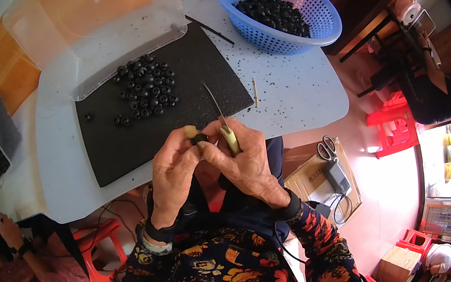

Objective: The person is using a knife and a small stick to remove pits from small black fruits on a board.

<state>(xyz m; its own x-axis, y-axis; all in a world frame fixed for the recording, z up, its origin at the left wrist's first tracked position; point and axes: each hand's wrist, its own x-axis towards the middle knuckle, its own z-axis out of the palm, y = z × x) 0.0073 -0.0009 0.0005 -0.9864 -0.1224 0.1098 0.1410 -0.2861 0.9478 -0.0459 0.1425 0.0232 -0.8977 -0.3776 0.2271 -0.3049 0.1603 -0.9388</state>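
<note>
My left hand (172,157) pinches a small dark round piece (200,138) between thumb and fingers, just over the near edge of a black mat (116,148). A tan covering (191,130) wraps one of its fingertips. In my right hand (247,152) is a knife (229,137) with a pale yellow-green handle, its thin blade pointing up and away. That hand's thumb also presses against the dark piece. Farther back on the mat lies a cluster of glossy black bead-like pieces (147,85), several showing holes. One loose bead (89,116) sits apart to the left.
A blue basket (330,23) of dark pieces stands at the back right of the white table (301,100). A clear plastic bin (78,93) lies behind the mat. A thin stick (255,92) and dark crumbs are scattered alongside. Scissors (327,149) rest on a cardboard box (301,179). Another person's hand (10,231) is at left.
</note>
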